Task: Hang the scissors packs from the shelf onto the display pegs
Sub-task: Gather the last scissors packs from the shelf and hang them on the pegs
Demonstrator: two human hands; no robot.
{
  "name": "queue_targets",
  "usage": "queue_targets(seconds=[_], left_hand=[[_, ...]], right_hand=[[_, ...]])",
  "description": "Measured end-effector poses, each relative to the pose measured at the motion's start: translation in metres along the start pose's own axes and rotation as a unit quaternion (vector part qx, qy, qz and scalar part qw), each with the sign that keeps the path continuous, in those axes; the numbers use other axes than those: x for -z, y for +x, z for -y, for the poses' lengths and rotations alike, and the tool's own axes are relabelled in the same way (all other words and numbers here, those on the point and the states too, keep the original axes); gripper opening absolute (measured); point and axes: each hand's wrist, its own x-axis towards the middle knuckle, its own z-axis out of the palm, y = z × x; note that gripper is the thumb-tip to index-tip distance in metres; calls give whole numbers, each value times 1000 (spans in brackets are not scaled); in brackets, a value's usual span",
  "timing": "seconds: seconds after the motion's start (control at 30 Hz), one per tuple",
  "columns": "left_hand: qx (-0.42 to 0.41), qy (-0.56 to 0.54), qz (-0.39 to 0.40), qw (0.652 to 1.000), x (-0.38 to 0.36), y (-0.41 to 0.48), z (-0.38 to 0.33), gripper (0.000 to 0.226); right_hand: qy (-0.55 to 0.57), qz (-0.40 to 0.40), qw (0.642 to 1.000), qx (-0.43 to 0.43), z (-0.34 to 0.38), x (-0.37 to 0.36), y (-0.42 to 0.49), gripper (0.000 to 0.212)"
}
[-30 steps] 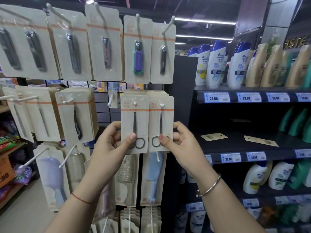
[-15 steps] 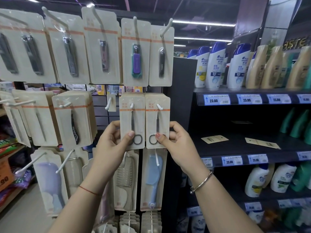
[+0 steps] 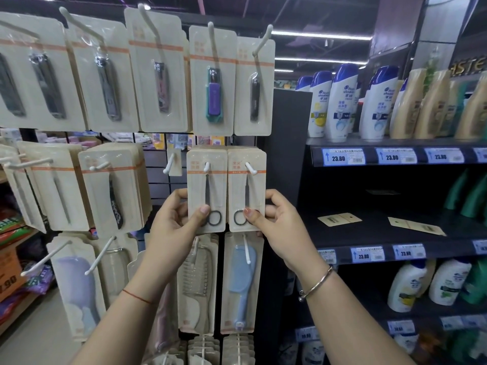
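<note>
Two beige scissors packs hang side by side on white pegs in the middle row. My left hand (image 3: 176, 219) pinches the lower left of the left scissors pack (image 3: 207, 185), thumb over the black handle ring. My right hand (image 3: 276, 219) pinches the lower right of the right scissors pack (image 3: 246, 188). The left peg tip (image 3: 206, 167) and the right peg tip (image 3: 251, 169) poke out through the packs' holes. More packs are stacked behind each. Two further beige packs (image 3: 339, 219) (image 3: 416, 225) lie flat on the dark middle shelf (image 3: 395, 239) to the right.
Nail clipper cards (image 3: 212, 83) hang in the row above, comb and brush cards (image 3: 241, 283) below. An empty peg (image 3: 168, 164) sticks out left of the scissors. Shampoo bottles (image 3: 342, 101) line the shelves on the right, behind price tags.
Both packs have slid further back along their pegs, so the peg tips now stick out in front. My hands followed them, keeping their grip.
</note>
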Motion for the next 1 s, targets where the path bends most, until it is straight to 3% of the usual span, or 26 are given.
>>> queue_targets(seconds=[0.2, 0.3, 0.43, 0.53, 0.77, 1.0], left_hand=[[17, 48, 18, 999, 5, -2, -4, 10], [55, 139, 15, 989, 11, -9, -9, 9], [12, 354, -26, 935, 21, -27, -20, 14], [22, 445, 0, 895, 18, -49, -34, 18], [141, 507, 128, 841, -22, -97, -24, 21], [164, 520, 177, 819, -116, -119, 8, 26]], right_hand=[[-5, 9, 1000, -15, 0, 8, -1, 15], [-50, 23, 998, -30, -3, 21, -3, 11], [-142, 51, 987, -59, -5, 46, -9, 11], [-187, 75, 976, -77, -5, 68, -15, 9], [-244, 122, 957, -97, 6, 132, -40, 17], [-315, 132, 934, -104, 8, 226, -61, 18]])
